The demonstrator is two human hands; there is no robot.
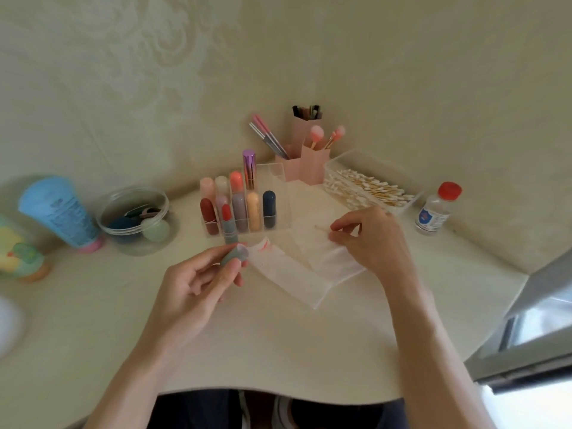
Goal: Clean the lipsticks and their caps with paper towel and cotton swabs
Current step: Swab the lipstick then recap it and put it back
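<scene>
— Where's the cap (pixel 236 253)?
— The left hand's (pixel 198 283) fingers curl round it at the paper towel's (pixel 294 274) left edge. The open lipstick (pixel 228 224) stands just beyond.
— And the right hand (pixel 368 236)?
— Pinching a cotton swab (pixel 323 229) over the towel. Bare table (pixel 278 351) runs to the curved front edge.

left hand (pixel 198 283) curled in grip, right hand (pixel 371 239) fingers pinched.

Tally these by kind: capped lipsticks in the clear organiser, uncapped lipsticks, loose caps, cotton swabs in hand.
Capped lipsticks in the clear organiser: 9
Uncapped lipstick: 1
Loose cap, in the left hand fingers: 1
Cotton swab, pinched by the right hand: 1
Total: 12
</scene>
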